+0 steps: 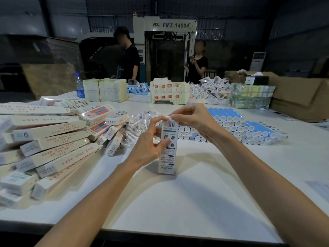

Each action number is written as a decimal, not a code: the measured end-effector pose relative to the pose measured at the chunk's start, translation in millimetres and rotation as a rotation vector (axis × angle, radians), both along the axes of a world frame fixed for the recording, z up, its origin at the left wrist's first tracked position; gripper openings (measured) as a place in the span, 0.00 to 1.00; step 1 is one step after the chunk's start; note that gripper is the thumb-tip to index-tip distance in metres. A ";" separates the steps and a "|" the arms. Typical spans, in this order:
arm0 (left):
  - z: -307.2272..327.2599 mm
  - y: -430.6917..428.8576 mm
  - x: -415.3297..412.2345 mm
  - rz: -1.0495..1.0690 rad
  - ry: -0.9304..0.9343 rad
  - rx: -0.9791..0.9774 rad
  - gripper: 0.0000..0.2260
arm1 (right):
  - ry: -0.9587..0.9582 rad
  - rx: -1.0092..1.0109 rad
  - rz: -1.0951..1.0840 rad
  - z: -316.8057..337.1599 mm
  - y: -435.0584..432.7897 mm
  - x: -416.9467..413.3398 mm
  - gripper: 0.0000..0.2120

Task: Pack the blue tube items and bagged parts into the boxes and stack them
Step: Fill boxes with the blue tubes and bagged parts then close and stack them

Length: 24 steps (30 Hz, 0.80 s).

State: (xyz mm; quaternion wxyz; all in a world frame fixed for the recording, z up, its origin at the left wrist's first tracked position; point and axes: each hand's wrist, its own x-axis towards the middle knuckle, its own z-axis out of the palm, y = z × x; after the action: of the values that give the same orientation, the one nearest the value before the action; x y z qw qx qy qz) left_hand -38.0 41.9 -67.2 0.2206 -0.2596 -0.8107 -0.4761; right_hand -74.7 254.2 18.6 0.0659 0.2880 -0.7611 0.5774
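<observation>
A narrow white printed box stands upright on the white table in the middle of the view. My left hand grips its side, thumb on the printed face. My right hand pinches the flap at the box's top end. Behind the box lies a row of blue tubes with white caps, stacked in layers. A heap of clear bagged parts lies just left of the box top. Packed boxes are piled in a loose heap at the left.
Bundles of flat box blanks, more blue tubes and bagged parts lie at the table's far side. A water bottle stands far left. Cardboard cartons sit at the right. Two persons stand beyond the table by a machine.
</observation>
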 end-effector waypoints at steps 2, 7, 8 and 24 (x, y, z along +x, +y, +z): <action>3.6 0.1 0.4 -0.018 0.005 -0.022 0.29 | -0.025 -0.065 -0.019 -5.4 -0.5 0.5 0.07; 14.9 -9.9 0.8 -0.043 0.017 -0.143 0.30 | 0.167 0.111 -0.043 0.7 -2.8 2.8 0.05; 16.3 -11.4 1.1 -0.041 0.021 -0.152 0.30 | 0.189 0.137 -0.045 2.3 -4.0 3.2 0.05; 17.5 0.8 6.6 -0.021 -0.006 0.424 0.16 | 0.186 -0.132 -0.038 -32.3 -10.8 15.9 0.10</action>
State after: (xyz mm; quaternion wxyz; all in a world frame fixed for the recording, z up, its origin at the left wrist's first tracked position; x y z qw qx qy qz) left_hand -31.4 42.8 -49.7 0.2629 -0.2142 -0.6905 -0.6389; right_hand -58.8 243.4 -13.7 0.1659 0.3208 -0.7173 0.5959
